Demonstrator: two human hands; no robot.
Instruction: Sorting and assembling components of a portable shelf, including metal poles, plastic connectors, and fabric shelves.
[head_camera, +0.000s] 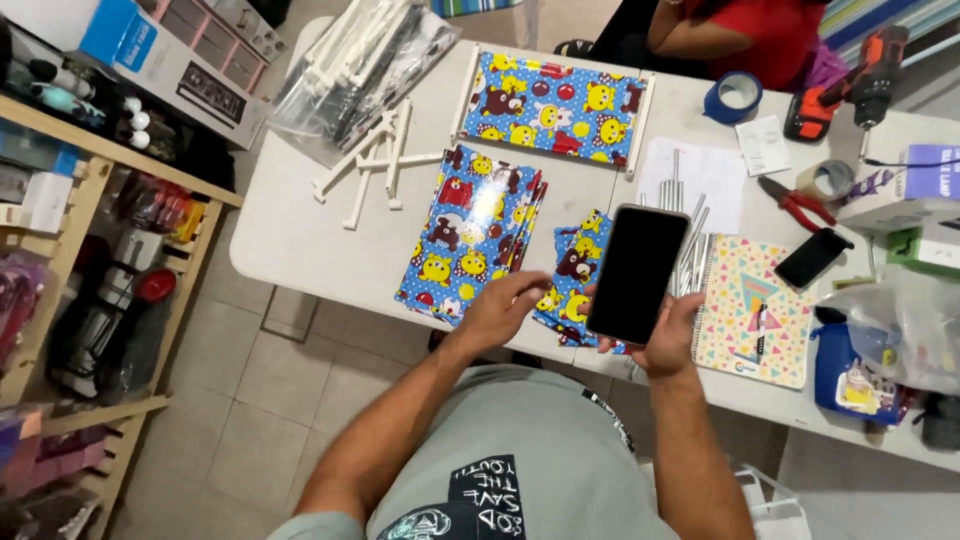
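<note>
Right hand (668, 338) grips the phone (637, 272) upright above the table (300, 240) edge; left hand (505, 305), fingers loose, rests on cartoon-print sheets (470, 235) beside it. One-handed grip could let the phone slip floorward.

Phone (637, 272) hides part of the metal rods (690, 235); the co-worker in red (745, 35) is cut off by the top edge.

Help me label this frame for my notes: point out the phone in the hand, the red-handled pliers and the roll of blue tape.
phone (637, 272), head view, middle of its dark screen.
red-handled pliers (797, 205), head view, on the handles.
roll of blue tape (724, 102), head view, left side of the blue ring.
</note>
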